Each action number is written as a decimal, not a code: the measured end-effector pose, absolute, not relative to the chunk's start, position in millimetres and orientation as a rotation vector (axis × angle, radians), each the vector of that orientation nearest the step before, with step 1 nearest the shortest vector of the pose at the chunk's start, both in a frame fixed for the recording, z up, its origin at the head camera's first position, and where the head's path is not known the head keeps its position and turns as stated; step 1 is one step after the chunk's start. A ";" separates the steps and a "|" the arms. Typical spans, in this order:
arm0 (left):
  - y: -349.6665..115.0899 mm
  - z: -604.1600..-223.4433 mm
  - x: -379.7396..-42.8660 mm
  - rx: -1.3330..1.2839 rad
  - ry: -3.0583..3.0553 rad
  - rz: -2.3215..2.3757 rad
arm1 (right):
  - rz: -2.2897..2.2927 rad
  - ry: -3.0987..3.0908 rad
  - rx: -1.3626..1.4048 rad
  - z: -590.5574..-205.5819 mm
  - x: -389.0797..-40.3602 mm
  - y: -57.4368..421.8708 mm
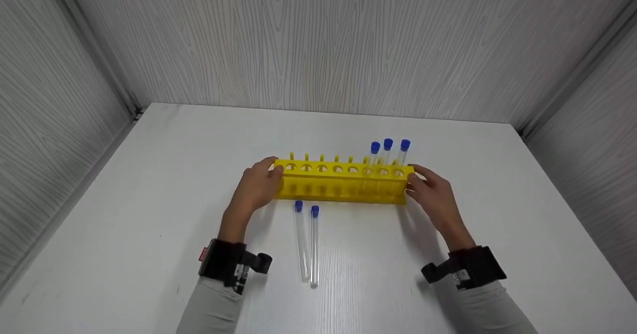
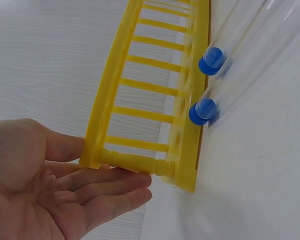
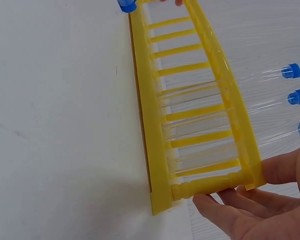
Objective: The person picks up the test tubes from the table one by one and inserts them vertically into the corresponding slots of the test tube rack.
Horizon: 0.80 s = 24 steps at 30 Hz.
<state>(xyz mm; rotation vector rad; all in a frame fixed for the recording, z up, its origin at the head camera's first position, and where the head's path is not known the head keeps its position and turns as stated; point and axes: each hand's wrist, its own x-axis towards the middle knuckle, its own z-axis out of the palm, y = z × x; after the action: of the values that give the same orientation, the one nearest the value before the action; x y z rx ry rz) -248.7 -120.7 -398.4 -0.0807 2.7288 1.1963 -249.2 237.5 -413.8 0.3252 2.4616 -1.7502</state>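
Observation:
A yellow test tube rack (image 1: 343, 175) stands across the middle of the table, gripped at both ends. My left hand (image 1: 259, 182) holds its left end, thumb on the upper plate and fingers against the end post, as the left wrist view shows. At the opposite end my right hand (image 1: 434, 194) has the same kind of hold, with the thumb at the upper plate (image 3: 235, 105). Three clear test tubes with blue caps (image 1: 387, 145) stick up from the rack's right-hand holes. Whether the rack's base touches the table I cannot tell.
Two blue-capped test tubes lie in front of the rack, a left one (image 1: 301, 244) and a right one (image 1: 314, 249), caps close to its base. The white table (image 1: 124, 214) is bounded by a wood-grain back panel (image 1: 318, 45) and side panels.

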 end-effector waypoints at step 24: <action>-120.4 -378.8 -237.7 -0.107 2.821 1.298 | -1.685 2.564 0.310 -415.7 -248.4 237.0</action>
<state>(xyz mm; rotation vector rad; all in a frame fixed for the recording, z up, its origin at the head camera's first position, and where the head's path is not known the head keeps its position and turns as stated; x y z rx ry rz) -237.7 -120.4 -378.8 -0.1065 2.8213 1.2984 -248.4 237.0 -415.7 0.3101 2.5639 -1.6852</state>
